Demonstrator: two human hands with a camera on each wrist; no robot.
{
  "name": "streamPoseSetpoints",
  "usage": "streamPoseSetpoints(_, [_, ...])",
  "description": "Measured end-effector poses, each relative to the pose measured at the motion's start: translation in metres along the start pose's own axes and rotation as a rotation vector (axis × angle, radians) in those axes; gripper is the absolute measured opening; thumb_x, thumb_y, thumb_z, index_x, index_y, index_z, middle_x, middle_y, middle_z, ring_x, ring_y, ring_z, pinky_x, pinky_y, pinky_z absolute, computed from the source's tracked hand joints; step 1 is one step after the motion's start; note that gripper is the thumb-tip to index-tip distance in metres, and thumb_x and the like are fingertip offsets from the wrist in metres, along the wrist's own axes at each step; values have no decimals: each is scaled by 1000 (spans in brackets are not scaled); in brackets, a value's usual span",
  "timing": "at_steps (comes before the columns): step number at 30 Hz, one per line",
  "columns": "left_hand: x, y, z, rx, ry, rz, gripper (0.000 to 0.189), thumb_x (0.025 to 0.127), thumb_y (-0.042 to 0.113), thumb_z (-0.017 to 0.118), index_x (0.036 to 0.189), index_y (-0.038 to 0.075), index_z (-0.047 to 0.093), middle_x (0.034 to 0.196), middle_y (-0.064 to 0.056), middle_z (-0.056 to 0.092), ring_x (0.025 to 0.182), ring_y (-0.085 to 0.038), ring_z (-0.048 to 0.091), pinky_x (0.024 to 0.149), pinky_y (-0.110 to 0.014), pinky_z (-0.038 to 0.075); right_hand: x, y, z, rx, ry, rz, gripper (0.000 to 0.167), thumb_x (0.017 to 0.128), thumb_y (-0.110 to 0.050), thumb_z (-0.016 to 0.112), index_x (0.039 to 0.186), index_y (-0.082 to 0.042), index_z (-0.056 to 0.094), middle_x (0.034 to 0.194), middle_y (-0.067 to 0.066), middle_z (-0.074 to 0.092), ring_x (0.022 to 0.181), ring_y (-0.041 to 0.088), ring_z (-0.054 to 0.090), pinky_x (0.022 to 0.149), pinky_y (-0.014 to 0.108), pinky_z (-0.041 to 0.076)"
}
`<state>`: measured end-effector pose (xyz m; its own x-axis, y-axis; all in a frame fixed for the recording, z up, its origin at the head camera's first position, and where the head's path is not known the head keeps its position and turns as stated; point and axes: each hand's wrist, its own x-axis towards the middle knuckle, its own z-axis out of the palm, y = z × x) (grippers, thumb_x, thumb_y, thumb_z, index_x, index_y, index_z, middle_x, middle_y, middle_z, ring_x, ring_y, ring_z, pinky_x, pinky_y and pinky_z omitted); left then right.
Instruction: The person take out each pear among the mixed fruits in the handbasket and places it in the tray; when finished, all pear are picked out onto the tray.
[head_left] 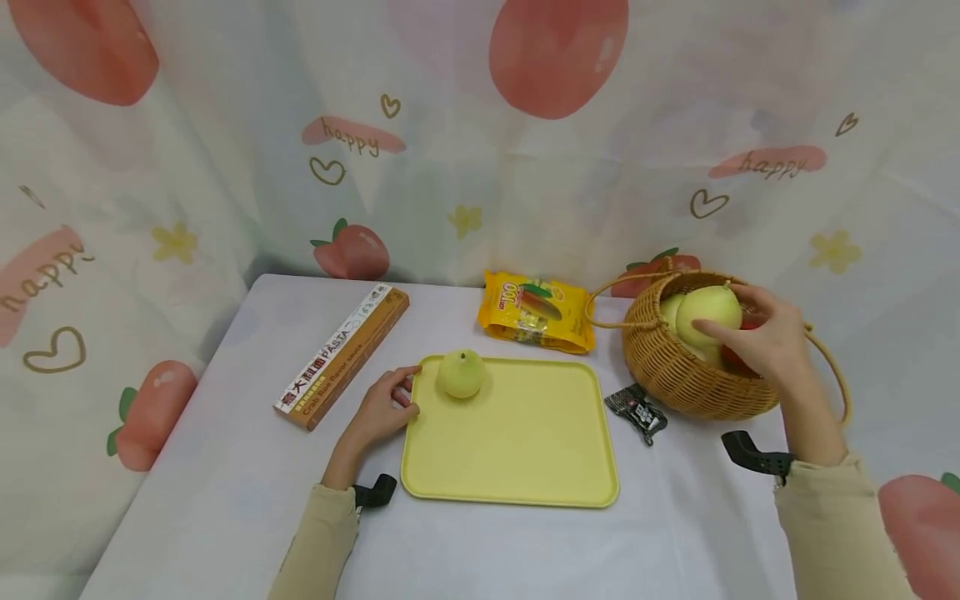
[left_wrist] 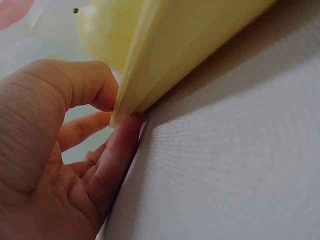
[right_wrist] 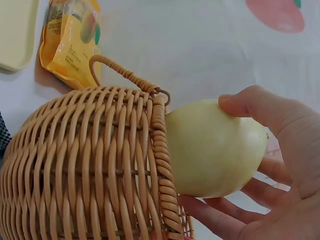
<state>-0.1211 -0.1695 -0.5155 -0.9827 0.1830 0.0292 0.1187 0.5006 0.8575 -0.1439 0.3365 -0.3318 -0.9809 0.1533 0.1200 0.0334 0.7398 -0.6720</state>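
Note:
My right hand [head_left: 776, 337] grips a pale green pear [head_left: 708, 312] at the mouth of a wicker basket [head_left: 675, 379]. In the right wrist view, the thumb lies on top of the pear [right_wrist: 215, 150] and the fingers reach beneath it. Behind it in the basket are another pear [head_left: 672, 310] and something red [head_left: 735, 362], partly hidden. My left hand [head_left: 382, 408] pinches the left rim of a yellow tray [head_left: 517, 442]; in the left wrist view, thumb and finger meet at the tray edge [left_wrist: 135, 85]. One pear [head_left: 461, 373] sits in the tray's upper left corner.
Left of the tray lies a long pasta box [head_left: 342, 356]. A yellow snack bag with a mango picture [head_left: 536, 311] lies behind the tray. Between tray and basket is a small black packet [head_left: 637, 412]. Patterned cloth [head_left: 450, 167] hangs behind the white table.

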Motion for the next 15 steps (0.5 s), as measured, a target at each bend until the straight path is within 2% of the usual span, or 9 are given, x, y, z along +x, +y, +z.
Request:
streamPoseSetpoints(4, [-1, 0, 1, -5, -4, 2, 62, 76, 0, 66, 137, 5, 55, 101, -9, 56, 76, -15, 56, 70, -29, 46, -5, -2, 5, -1, 28, 22, 79, 82, -41, 77, 147, -10, 46, 131, 12, 51, 94, 10, 48, 64, 11, 40])
streamPoseSetpoints(9, [-2, 1, 0, -9, -4, -2, 62, 76, 0, 66, 137, 5, 55, 101, -9, 56, 76, -15, 56, 70, -29, 46, -9, -10, 13, 46, 91, 22, 78, 81, -36, 79, 147, -8, 47, 138, 15, 51, 94, 3, 48, 67, 9, 40])
streamPoseSetpoints(12, [-1, 1, 0, -8, -6, -10, 63, 76, 1, 66, 138, 5, 55, 101, -8, 56, 77, -15, 56, 70, -29, 46, -10, -16, 17, 52, 146, -4, 74, 79, -31, 81, 143, -8, 52, 131, 10, 55, 91, -2, 47, 69, 11, 39])
streamPoseSetpoints(15, [-1, 1, 0, -8, -9, -19, 64, 75, 2, 66, 138, 6, 55, 102, -8, 56, 77, -15, 56, 71, -29, 46, -11, -22, 23, 75, 187, -33, 70, 77, -27, 83, 139, -10, 56, 122, 0, 57, 90, -1, 48, 70, 14, 38])
